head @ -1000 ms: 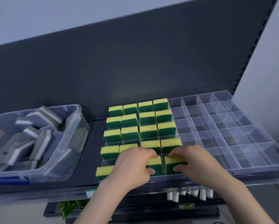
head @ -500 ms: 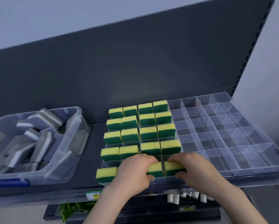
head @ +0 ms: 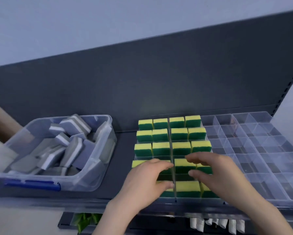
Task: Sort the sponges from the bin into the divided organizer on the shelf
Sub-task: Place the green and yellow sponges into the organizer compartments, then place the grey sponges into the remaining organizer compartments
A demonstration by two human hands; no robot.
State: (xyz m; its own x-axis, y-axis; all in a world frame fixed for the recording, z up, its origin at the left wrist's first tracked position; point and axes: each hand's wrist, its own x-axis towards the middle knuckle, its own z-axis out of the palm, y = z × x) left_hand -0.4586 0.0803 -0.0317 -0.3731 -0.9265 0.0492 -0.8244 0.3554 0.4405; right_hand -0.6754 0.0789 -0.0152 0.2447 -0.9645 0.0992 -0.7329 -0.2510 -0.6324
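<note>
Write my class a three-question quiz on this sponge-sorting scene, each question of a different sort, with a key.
1. How many green sponges stand in the far row of the organizer?
2. True or false: the bin holds green sponges.
3. The empty compartments of the organizer lie on its: A. left side; B. right side; C. near edge only.
Key: 1. four; 2. false, it holds grey sponges; 3. B.
</note>
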